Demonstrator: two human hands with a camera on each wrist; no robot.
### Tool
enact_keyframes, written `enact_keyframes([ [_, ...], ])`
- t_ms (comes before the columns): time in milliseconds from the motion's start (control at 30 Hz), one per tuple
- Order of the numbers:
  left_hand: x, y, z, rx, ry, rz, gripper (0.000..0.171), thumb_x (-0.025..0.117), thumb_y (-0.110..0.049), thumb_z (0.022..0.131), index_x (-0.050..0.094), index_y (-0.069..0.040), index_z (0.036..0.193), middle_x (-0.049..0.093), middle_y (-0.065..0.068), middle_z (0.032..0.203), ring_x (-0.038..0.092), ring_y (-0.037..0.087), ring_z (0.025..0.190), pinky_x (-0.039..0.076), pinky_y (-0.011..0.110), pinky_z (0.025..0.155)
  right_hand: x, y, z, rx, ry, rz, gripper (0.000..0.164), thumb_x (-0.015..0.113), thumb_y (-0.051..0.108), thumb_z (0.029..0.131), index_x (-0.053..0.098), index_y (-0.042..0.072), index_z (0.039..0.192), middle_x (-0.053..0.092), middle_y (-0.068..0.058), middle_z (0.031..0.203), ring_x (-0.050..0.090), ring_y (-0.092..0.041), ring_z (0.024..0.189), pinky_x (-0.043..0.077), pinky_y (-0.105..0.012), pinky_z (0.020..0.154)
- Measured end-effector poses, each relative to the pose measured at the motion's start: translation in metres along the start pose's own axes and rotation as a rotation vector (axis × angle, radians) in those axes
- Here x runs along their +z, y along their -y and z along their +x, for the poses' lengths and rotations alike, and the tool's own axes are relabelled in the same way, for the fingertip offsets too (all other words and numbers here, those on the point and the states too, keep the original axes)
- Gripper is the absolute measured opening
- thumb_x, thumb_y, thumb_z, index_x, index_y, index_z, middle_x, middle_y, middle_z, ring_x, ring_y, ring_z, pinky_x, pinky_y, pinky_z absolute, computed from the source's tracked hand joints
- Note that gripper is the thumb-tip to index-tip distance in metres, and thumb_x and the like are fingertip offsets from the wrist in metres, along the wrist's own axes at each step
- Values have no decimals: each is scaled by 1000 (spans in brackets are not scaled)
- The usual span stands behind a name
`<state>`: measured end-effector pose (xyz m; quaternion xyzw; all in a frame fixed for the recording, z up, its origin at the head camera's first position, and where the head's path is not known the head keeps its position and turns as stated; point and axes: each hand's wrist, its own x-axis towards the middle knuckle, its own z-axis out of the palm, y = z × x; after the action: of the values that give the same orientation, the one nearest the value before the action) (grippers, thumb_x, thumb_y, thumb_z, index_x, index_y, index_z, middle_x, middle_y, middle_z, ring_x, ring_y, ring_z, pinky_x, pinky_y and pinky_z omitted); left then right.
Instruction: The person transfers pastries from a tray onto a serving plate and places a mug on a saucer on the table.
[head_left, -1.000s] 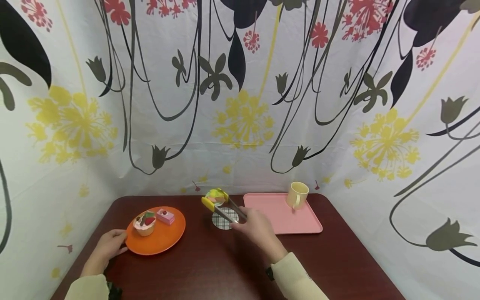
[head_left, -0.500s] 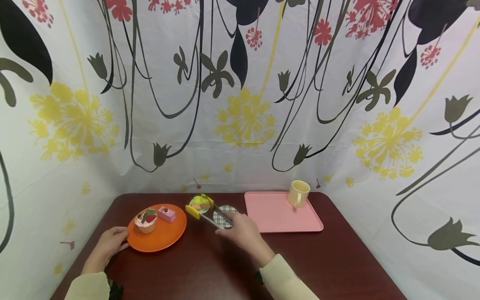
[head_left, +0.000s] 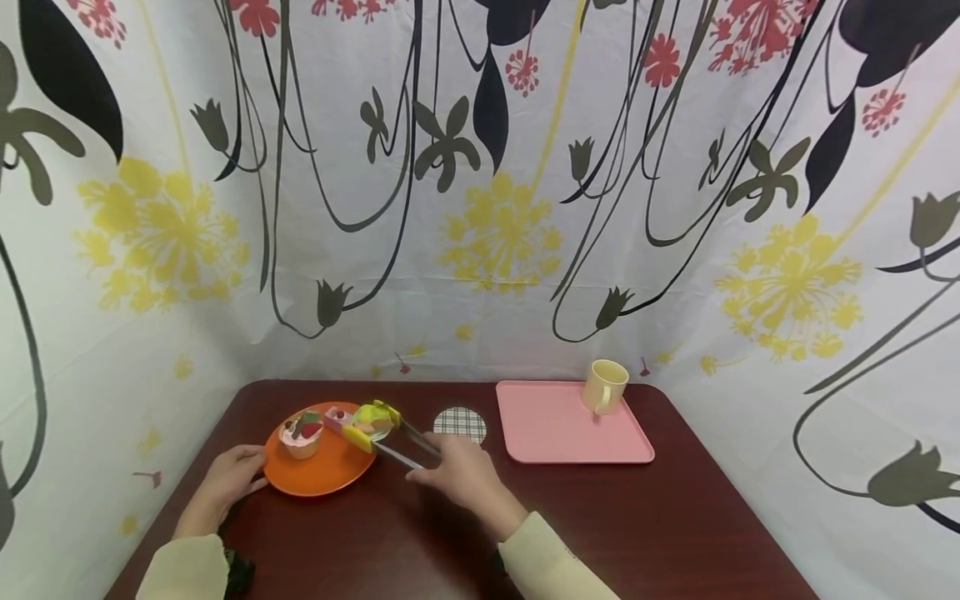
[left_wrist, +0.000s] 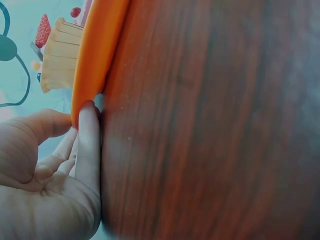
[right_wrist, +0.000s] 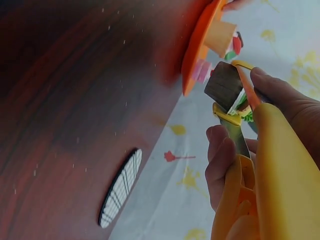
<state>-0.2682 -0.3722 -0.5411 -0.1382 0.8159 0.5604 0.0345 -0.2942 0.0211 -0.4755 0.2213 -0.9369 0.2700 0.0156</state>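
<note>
A yellow-and-green-topped cupcake (right_wrist: 223, 87) with a dark, tapered base sits between yellow-tipped metal tongs (right_wrist: 287, 165), at the right rim of a smooth, round orange plate (head_left: 322, 473) near the surface's (head_left: 660, 517) far left corner. The right hand (head_left: 463, 473) curls its fingers round the tongs; the left hand's (head_left: 231, 475) fingers pinch the plate's rim.

On the table (head_left: 375, 542), the plate (head_left: 318, 475) sits at ten o'clock, bearing a cupcake (head_left: 302, 442) at ten and cake slice (head_left: 335, 416) at one; coaster (head_left: 460, 425) at twelve; tray (head_left: 540, 433) at one, mug (head_left: 604, 388) on its one-o'clock corner.
</note>
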Motion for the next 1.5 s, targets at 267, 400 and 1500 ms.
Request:
enact_keyframes([
  [267,-1,-4,0,-1,9,-4,60,42,-26,115,35,18,154,42,43,155,56,48,137,65,33,92,10,11,3,-38,29,6,59,92,46,83,77,16,131,77,0,92,57,-11,73,47,-32,63],
  [400,-1,-6,1,-13,5,-5,60,42,-27,116,34,17,156,41,41,157,53,49,141,65,33,94,15,14,6,-62,41,-13,55,92,47,83,77,17,127,69,7,82,55,-11,70,45,-31,60],
  [1500,-1,-6,1,-34,-9,-22,59,42,-26,116,34,16,156,42,40,156,52,49,142,64,34,96,38,28,18,1,145,-33,57,90,53,84,77,20,128,62,9,76,54,-14,62,43,-32,54],
])
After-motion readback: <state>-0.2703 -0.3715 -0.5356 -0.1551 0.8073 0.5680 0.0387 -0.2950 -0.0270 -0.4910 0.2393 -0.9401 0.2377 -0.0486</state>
